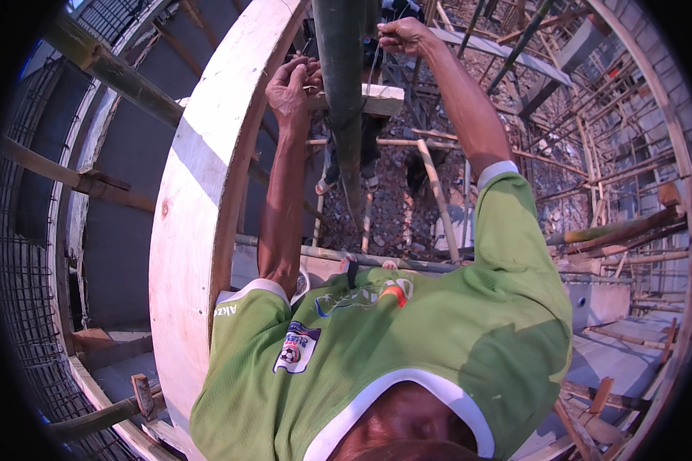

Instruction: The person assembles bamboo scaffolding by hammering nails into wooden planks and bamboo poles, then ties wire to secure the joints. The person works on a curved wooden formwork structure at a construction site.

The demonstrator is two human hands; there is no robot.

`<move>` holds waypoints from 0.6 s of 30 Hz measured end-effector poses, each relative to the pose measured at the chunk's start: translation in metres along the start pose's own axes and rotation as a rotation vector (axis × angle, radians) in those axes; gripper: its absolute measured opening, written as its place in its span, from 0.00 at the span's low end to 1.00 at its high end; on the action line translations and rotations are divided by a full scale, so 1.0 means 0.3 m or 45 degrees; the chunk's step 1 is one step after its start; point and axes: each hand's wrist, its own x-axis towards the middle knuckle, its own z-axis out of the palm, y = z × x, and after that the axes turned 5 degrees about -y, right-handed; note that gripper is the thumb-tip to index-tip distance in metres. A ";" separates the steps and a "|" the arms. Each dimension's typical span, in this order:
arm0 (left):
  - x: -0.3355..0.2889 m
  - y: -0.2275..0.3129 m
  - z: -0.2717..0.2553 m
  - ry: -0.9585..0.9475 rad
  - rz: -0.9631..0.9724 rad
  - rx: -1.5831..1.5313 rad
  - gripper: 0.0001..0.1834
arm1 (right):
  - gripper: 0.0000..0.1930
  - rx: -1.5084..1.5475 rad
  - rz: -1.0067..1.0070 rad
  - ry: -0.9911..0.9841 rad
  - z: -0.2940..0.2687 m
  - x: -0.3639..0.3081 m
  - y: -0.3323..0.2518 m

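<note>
A thick dark green bamboo pole [340, 84] stands upright between my two hands. On its left, my left hand [291, 83] is closed with the fingers curled together; whatever they grip is too small to make out. To the right of the pole, my right hand [404, 37] is raised in a pinch. A thin wire [372, 67] hangs by its fingertips, close to the pole. A short squared timber [380, 101] crosses behind the pole, just below the hands. Beside my left forearm rises the edge of a long pale wooden board [207, 154].
Bamboo poles [434, 196] and crosspieces form scaffolding over rubble-strewn ground [407, 219] far below. A horizontal pole [407, 264] runs in front of my body. Another person's legs [369, 146] show beyond the pole. Steel mesh [34, 307] and a grey panel [127, 253] stand left.
</note>
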 end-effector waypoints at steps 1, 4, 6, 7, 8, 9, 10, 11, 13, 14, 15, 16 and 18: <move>-0.038 -0.017 -0.027 0.045 0.003 0.020 0.12 | 0.07 0.127 0.058 -0.048 -0.027 0.052 0.069; -0.168 -0.075 -0.067 0.088 -0.027 0.008 0.11 | 0.05 0.521 0.204 0.005 -0.150 0.082 0.288; -0.239 -0.091 -0.118 0.145 -0.055 0.025 0.11 | 0.06 0.725 0.264 -0.029 -0.135 0.070 0.382; -0.281 -0.092 -0.138 0.180 -0.085 0.040 0.11 | 0.07 0.872 0.265 -0.017 -0.123 0.067 0.433; -0.317 -0.099 -0.158 0.216 -0.116 0.055 0.10 | 0.04 0.945 0.196 0.009 -0.112 0.064 0.481; -0.352 -0.131 -0.175 0.242 -0.174 0.077 0.11 | 0.04 1.075 0.181 -0.007 -0.118 0.063 0.551; -0.372 -0.172 -0.189 0.262 -0.225 0.094 0.11 | 0.04 1.202 0.155 -0.023 -0.125 0.073 0.618; -0.393 -0.203 -0.192 0.279 -0.281 0.107 0.11 | 0.06 1.312 0.109 -0.074 -0.119 0.069 0.688; -0.456 -0.212 -0.216 0.299 -0.320 0.181 0.11 | 0.11 1.247 0.125 -0.172 -0.013 0.026 0.779; -0.478 -0.211 -0.222 0.312 -0.338 0.212 0.11 | 0.11 1.377 0.097 -0.102 0.057 -0.010 0.782; -0.493 -0.204 -0.222 0.336 -0.388 0.132 0.11 | 0.11 1.505 0.066 -0.024 0.122 -0.048 0.782; -0.494 -0.197 -0.212 0.327 -0.326 0.157 0.12 | 0.11 1.630 0.032 0.064 0.159 -0.084 0.792; -0.475 -0.173 -0.180 0.296 -0.215 0.214 0.13 | 0.09 1.698 0.033 -0.006 0.175 -0.136 0.836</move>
